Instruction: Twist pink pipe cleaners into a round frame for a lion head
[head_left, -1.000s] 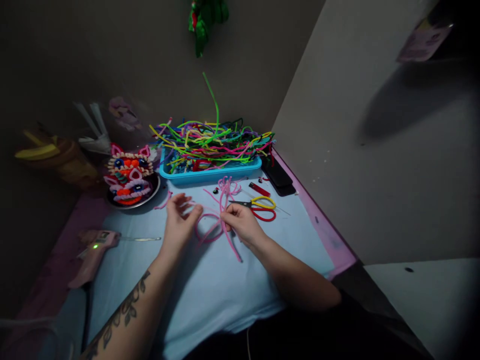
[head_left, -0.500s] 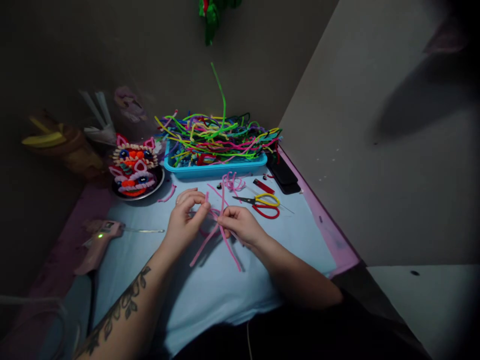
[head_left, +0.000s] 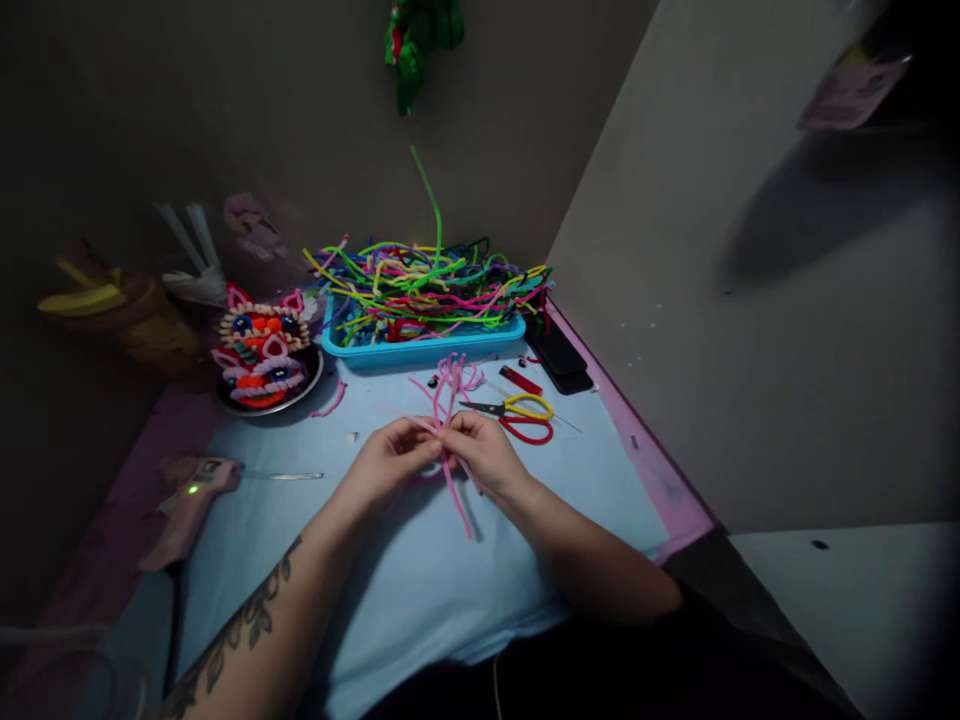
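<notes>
Several pink pipe cleaners [head_left: 458, 497] cross one another between my two hands, their ends sticking out up, down and sideways. My left hand [head_left: 395, 455] is closed on them, thumb and fingers pinching near the crossing. Close beside it, my right hand [head_left: 480, 450] pinches the same bundle from the right. Just beyond the hands lies a loose tangle of curled pink pipe cleaners [head_left: 471, 377]. Scissors [head_left: 517, 412] with one yellow and one red handle lie right of them. The fingertips partly hide the crossing point.
A blue tray [head_left: 420, 353] heaped with coloured pipe cleaners stands at the back. Left of it, a metal bowl [head_left: 306, 394] holds pipe-cleaner animal faces. A pink glue gun [head_left: 191, 510] lies at the left. A red lighter [head_left: 520, 381] and a black phone [head_left: 556, 352] lie right.
My left hand has come down and right from the upper-left end to the crossing, beside my right hand. The lower-left pipe cleaner end is now mostly hidden. The view shifted slightly.
</notes>
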